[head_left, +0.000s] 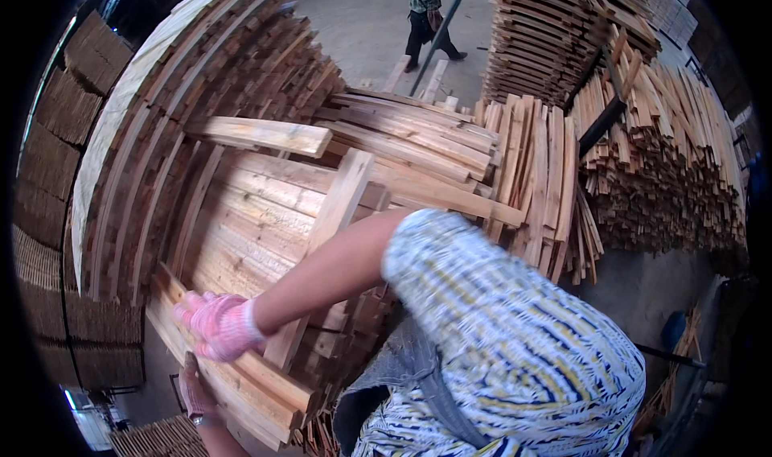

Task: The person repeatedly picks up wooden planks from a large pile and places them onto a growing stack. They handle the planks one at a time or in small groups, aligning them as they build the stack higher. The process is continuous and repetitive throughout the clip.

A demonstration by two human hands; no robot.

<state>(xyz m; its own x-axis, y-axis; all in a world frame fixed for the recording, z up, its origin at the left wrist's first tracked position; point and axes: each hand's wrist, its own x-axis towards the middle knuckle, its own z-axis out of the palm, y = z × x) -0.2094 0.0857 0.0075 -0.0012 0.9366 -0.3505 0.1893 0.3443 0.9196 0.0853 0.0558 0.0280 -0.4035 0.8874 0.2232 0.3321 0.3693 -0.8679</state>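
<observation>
My right hand (219, 323), in a pink knitted glove, reaches across from the right and is closed over a wooden board (269, 383) at the near left side of a stack. Lower down, my left hand (193, 386), gloved with bare fingertips and a band at the wrist, grips the outer edge of the boards there; part of its fingers is hidden. Pale planks (249, 207) lie side by side beyond my right hand. A crosswise board (342, 195) rests over them, partly behind my right forearm.
A tall lumber stack (145, 159) curves up on the left. More boards (426, 139) lie ahead, with loose strips (667, 159) piled at the right. A person (426, 18) walks on the concrete floor at the back, near a slanting pole (445, 30).
</observation>
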